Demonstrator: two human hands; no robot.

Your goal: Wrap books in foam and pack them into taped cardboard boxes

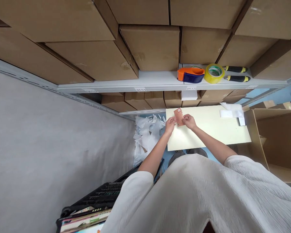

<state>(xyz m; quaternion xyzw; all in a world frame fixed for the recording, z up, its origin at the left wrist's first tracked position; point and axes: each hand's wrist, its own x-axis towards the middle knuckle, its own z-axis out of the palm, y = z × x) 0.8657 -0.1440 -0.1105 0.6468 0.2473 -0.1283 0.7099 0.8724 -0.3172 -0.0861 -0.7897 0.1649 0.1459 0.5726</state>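
The person wears a loose white shirt (196, 191) of finely textured, creased fabric, with 2 short sleeves (242, 166). Just beyond the shirt's front, dark grey trousers (197, 151) partly show. The left hand (170, 124) and right hand (189, 121) are bare.

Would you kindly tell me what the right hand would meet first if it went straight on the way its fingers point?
The flat pinkish item, which the right hand is holding by one edge; whether the left hand lies in line beyond it is hard to tell.
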